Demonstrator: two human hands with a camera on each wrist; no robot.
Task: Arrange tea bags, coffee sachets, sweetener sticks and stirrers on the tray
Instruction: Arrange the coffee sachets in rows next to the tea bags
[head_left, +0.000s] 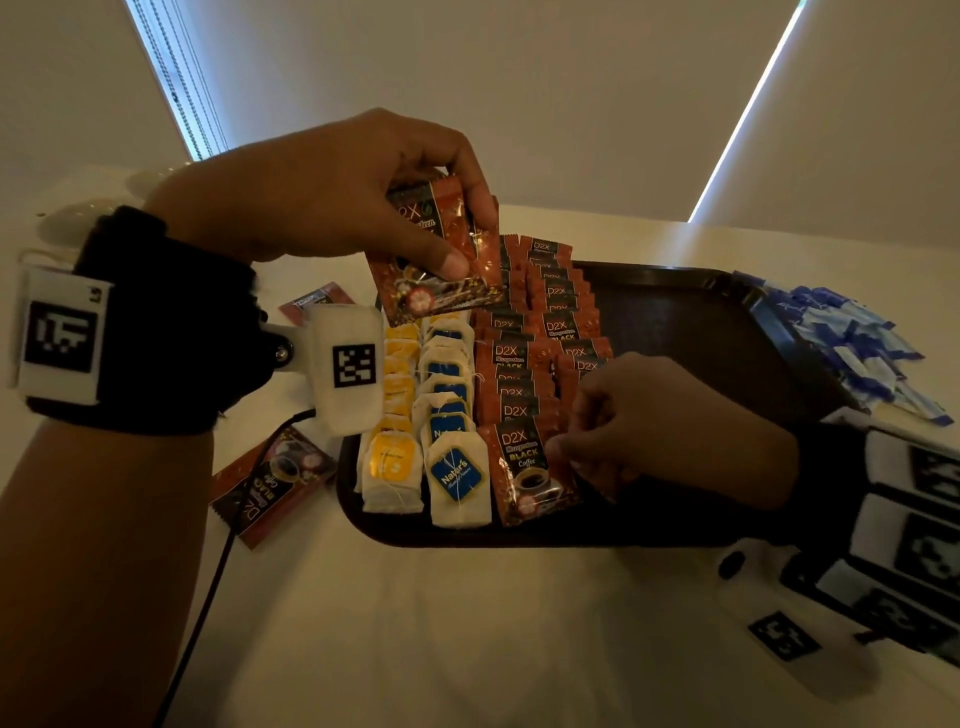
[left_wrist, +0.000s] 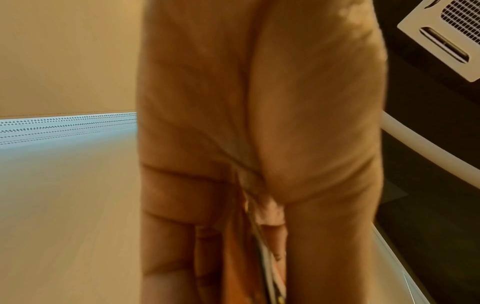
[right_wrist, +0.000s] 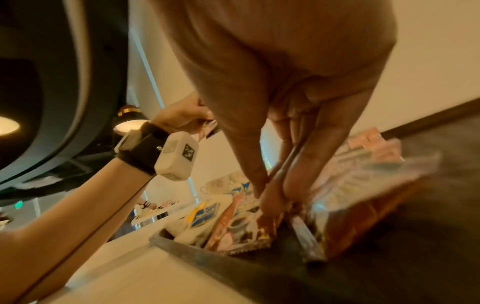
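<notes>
A dark brown tray (head_left: 675, 322) holds two columns of tea bags, yellow-labelled (head_left: 389, 462) and blue-labelled (head_left: 457, 475), beside rows of red coffee sachets (head_left: 540, 358). My left hand (head_left: 467, 241) grips a small stack of coffee sachets (head_left: 415, 291) above the tray's far left corner. In the left wrist view only the stack's edge (left_wrist: 262, 257) shows between thumb and fingers. My right hand (head_left: 563, 452) pinches the right edge of the nearest coffee sachet (head_left: 524, 473) lying on the tray. The right wrist view shows its fingertips (right_wrist: 267, 197) on that sachet (right_wrist: 241, 230).
Blue sweetener sticks (head_left: 852, 348) lie heaped on the table right of the tray. Loose coffee sachets (head_left: 270, 483) lie on the table left of it, one more (head_left: 317, 299) farther back. White cups (head_left: 67, 218) stand at the far left. The tray's right half is bare.
</notes>
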